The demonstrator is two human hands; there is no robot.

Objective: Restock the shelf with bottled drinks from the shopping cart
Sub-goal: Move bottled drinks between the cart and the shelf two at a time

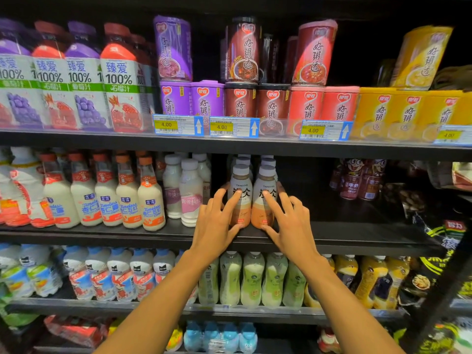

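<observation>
With open grips, the left hand (213,226) and right hand (293,227) only press two latte bottles (241,176) near the shelf (357,237) front edge, so an uneven push may topple them.

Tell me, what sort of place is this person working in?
Probably a supermarket or convenience store drinks aisle: dark shelves crowded with rows of identical bottles, yellow price tags reading 4.00 along a shelf edge, and the left hand and right hand touching two latte bottles.
</observation>
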